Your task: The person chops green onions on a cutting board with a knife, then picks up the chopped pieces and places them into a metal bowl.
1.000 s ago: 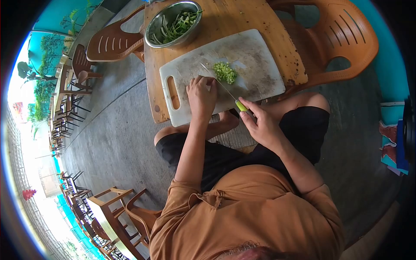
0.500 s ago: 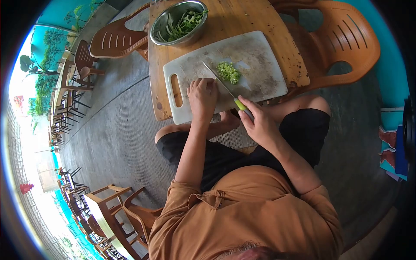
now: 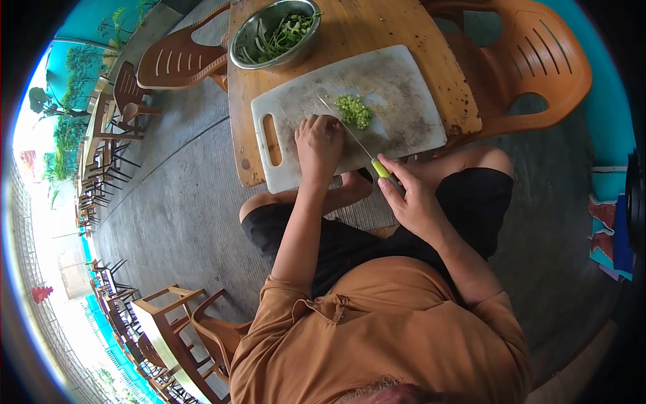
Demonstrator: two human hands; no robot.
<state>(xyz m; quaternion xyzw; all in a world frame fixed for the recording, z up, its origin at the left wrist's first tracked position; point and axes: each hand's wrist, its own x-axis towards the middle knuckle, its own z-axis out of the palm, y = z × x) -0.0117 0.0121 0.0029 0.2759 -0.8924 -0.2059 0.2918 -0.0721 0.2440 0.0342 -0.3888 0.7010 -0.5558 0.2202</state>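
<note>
- Your right hand (image 3: 412, 198), fingers wrapped round the green-handled knife (image 3: 363, 149), has drawn back slightly from half a second ago, blade angled over the cutting board (image 3: 410, 81).
- Your left hand (image 3: 319, 145), fingers curled, pins the green stalk mid-board, just beside the chopped greens (image 3: 354, 110); slicing continues.

The cutting board (image 3: 404, 87) covers most of the wooden surface (image 3: 377, 27), and its far right part lies bare, open to a reach. Near the board's middle, a heap of chopped greens (image 3: 354, 111) sits just beside the knife (image 3: 356, 138), whose blade runs slantwise across the near half. The left hand (image 3: 319, 145) presses down on the board's near edge, closing that side. A steel bowl (image 3: 272, 34) (filled with greens) blocks the far left corner. Bare wood stays free between bowl and board's right end.
</note>
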